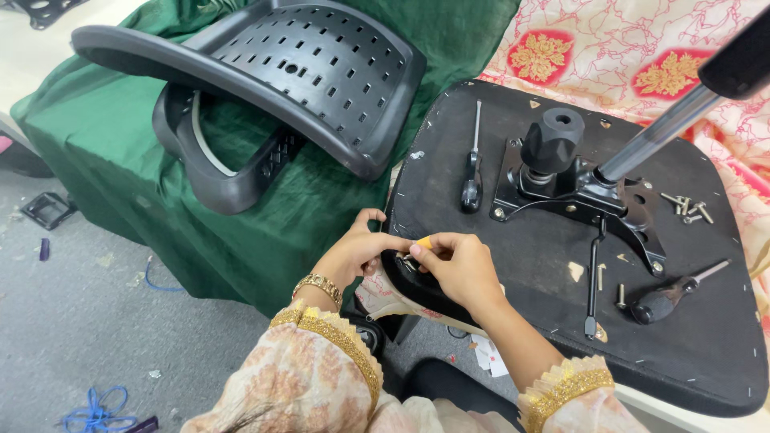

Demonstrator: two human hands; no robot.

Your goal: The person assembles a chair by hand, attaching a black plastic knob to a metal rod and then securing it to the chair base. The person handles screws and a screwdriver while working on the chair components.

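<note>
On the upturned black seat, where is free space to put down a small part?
The seat underside is bare at its far left, beside the left screwdriver, and at its near right edge, below the right screwdriver. It is crowded around the metal mechanism, the loose screws and both hands.

At the near edge of the upturned chair seat (449, 144), both hands' fingers (417, 250) pinch a small orange piece (423, 241). A screwdriver (472, 180) lies beyond them on the seat, left of the metal mechanism plate (577, 192).

Desk (32, 56), upper left: draped in green cloth (265, 216) bearing black perforated chair back (297, 72). Right: patterned cloth (609, 48) under upturned black seat base (706, 345). Grey floor (72, 321), lower left: blue cord (96, 409), scraps.
</note>
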